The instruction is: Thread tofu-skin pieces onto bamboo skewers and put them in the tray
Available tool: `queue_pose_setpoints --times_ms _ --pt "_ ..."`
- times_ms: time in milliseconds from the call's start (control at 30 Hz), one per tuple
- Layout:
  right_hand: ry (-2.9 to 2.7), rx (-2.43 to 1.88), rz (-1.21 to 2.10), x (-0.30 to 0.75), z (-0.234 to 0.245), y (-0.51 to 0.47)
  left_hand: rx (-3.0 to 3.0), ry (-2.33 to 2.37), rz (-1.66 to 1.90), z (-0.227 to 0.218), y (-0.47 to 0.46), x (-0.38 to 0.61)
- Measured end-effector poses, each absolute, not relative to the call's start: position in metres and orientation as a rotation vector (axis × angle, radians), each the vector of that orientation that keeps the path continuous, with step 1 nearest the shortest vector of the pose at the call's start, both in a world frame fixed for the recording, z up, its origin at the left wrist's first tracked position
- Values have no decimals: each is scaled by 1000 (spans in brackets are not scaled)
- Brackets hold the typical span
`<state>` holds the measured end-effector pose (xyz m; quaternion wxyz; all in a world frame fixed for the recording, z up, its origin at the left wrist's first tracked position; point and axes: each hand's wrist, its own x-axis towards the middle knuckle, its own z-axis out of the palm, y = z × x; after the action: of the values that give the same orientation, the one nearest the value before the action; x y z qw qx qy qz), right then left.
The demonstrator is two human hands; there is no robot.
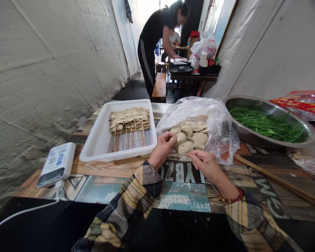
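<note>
Yellow-and-navy plaid sleeves (120, 206) are seen nearest. A thin wooden skewer (213, 185) is pinched by the right hand (204, 164), fingertips closed; at flat, beige, rounded slices (197, 139) toward 1 o'clock, the left hand (161, 148) is nearly closed, whether on one cannot be told. Threading seems in hand; a slice steadied against the point would be called for. Loaded skewers (130, 119) are laid at 11 o'clock in a white plastic tray (91, 143).

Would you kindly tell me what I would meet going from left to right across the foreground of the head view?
White box-shaped device, white tray with skewered beige slices, left hand, right hand, metal bowl of green stalks.
</note>
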<state>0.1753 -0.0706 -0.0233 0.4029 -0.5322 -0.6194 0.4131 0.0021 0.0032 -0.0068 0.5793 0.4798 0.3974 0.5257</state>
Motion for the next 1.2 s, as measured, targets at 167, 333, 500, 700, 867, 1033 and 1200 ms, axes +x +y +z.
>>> queue_pose_setpoints --times_ms 167,333,500,700,867,1033,1200 --pt "-1556 -1333 1046 173 -23 -70 1114 937 1219 -4 2 2" --pt "-1566 -1310 1048 172 -26 -69 1047 944 1168 -2 1 1" --pt "-1562 -1296 1049 172 -28 -68 938 950 1093 -3 1 1" --pt "-1547 -1276 1065 172 -29 -68 876 936 1072 -5 3 0" --pt "-1548 -1298 1050 171 -28 -68 896 945 1064 -2 2 0" --pt "-1534 -1297 1037 168 -27 -68 954 954 1072 -2 1 1" --pt "-1493 -1277 1043 166 -28 -66 865 899 1096 -1 0 3"
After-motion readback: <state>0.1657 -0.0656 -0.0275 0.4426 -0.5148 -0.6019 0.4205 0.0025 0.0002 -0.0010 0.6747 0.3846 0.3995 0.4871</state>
